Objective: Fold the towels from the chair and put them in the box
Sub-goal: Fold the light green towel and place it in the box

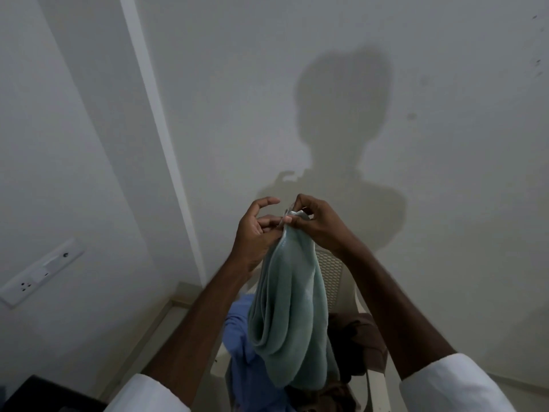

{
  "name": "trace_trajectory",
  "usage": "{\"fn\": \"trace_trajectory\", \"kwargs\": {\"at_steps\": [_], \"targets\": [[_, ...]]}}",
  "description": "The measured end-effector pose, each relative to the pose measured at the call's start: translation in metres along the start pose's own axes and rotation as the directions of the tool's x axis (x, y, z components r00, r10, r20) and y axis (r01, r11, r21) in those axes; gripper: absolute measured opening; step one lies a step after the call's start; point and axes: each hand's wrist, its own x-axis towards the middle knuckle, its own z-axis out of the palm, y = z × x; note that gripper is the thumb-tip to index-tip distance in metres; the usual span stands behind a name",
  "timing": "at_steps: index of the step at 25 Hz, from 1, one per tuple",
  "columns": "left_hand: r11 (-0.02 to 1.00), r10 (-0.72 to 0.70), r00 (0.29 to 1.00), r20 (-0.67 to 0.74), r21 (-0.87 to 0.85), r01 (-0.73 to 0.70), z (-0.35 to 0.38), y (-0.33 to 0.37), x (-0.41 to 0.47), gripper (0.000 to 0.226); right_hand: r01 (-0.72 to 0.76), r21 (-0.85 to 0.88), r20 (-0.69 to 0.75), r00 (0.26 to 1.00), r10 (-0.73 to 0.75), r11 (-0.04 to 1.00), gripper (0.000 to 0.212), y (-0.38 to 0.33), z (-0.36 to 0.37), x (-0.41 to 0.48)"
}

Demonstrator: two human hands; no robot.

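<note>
A pale green towel (289,316) hangs in loose folds in front of me, held up by its top edge. My right hand (315,224) pinches that top edge between thumb and fingers. My left hand (257,230) is right beside it, fingers curled and touching the same edge, thumb and forefinger spread above. Below, a white plastic chair (329,272) with a mesh back holds a blue towel (239,337) on the left and a brown towel (362,337) on the right. No box can be identified for certain.
A plain wall stands close behind the chair, with my shadow on it. A white switch and socket plate (38,273) is on the left wall. A dark object (44,394) sits at the bottom left corner.
</note>
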Motion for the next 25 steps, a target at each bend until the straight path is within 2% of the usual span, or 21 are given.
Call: {"fn": "trace_trajectory", "kwargs": {"at_steps": [3,7,12,15,17,19,21,23,25], "targets": [[0.999,-0.006,1.0,0.015,0.048,0.005,0.001,-0.003,0.001,0.055,-0.011,0.005,0.042,0.999,0.011,1.0,0.023,0.006,0.0,-0.005],[0.998,0.013,1.0,0.01,0.055,-0.013,0.009,-0.012,-0.001,0.053,0.056,-0.082,-0.058,0.996,-0.06,0.995,0.026,0.013,0.0,-0.009],[0.994,0.035,0.997,0.067,0.102,-0.041,0.004,-0.027,-0.005,0.051,0.053,-0.155,-0.197,0.977,-0.083,0.986,0.03,0.019,0.0,-0.019],[0.985,0.004,0.992,0.125,0.171,-0.026,0.0,-0.043,-0.014,0.049,0.017,0.022,-0.301,0.954,-0.01,1.0,0.034,0.016,-0.004,-0.025],[0.96,-0.03,0.982,0.189,0.279,-0.024,-0.002,-0.06,-0.023,0.045,-0.013,0.128,-0.379,0.923,0.061,0.992,0.032,0.01,-0.011,-0.026],[0.889,-0.155,0.949,0.276,0.457,0.012,-0.01,-0.079,-0.035,0.049,-0.025,0.168,-0.471,0.876,0.102,0.986,0.029,0.009,-0.023,-0.025],[0.774,-0.266,0.894,0.362,0.633,-0.026,-0.021,-0.096,-0.048,0.051,-0.031,0.209,-0.55,0.823,0.144,0.977,0.028,0.012,-0.038,-0.023],[0.716,-0.291,0.903,0.316,0.698,-0.013,-0.028,-0.106,-0.06,0.041,-0.038,0.231,-0.593,0.787,0.172,0.972,0.028,0.019,-0.05,-0.025],[0.723,-0.244,0.949,0.202,0.689,0.039,-0.027,-0.103,-0.066,0.033,-0.04,0.229,-0.611,0.772,0.175,0.973,0.028,0.023,-0.053,-0.027]]}}
